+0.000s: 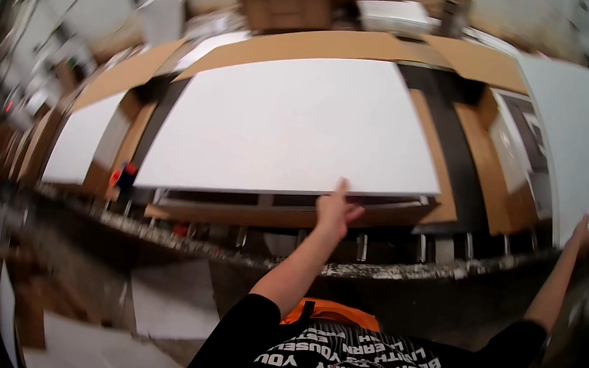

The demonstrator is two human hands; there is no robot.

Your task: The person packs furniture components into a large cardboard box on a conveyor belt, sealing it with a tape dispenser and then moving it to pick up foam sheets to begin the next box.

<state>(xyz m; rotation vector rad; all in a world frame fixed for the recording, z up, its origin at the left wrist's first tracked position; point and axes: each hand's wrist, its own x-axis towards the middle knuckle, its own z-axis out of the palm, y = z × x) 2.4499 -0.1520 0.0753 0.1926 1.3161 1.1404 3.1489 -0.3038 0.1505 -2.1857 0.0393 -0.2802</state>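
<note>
My left hand [337, 209] is at the near edge of a large white panel [303, 121], which lies over an open cardboard box [245, 213] in the middle. Its index finger points forward onto the edge and the other fingers are apart. At the far right, my right hand [584, 235] grips the near edge of a second white board [579, 141]. That board is tilted beside another open carton [473, 153], where pale parts and packing show. The fingers under the board are hidden.
The boxes stand on a roller conveyor [362, 248] with a worn front rail [402, 272]. To the left is a carton with a white panel [82, 139], beside an orange-and-blue tool [122, 175]. Flat white sheets [176, 299] lie on the floor. A brown carton [286, 2] stands behind.
</note>
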